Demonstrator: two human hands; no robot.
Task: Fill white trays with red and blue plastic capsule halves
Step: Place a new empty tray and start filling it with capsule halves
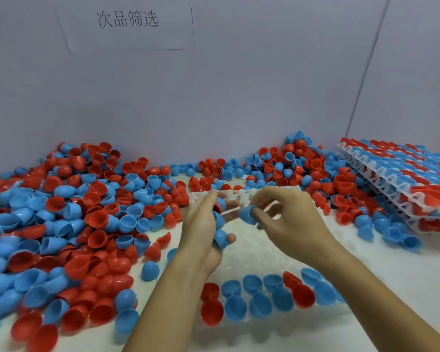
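The right hand [287, 217] pinches one blue capsule half [248, 215]; the left hand [203, 224] cradles a stack of halves [220, 228], above the white tray [252, 252] with two near rows filled. Filled trays [401, 184] are stacked at right.

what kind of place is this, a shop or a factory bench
Probably a factory sorting bench: loose capsule halves heaped on the table, a stack of filled trays at the right, and a printed paper sign on the wall.

Loose halves [61, 224] left, tray [259, 252] centre, stacked trays [396, 184] right
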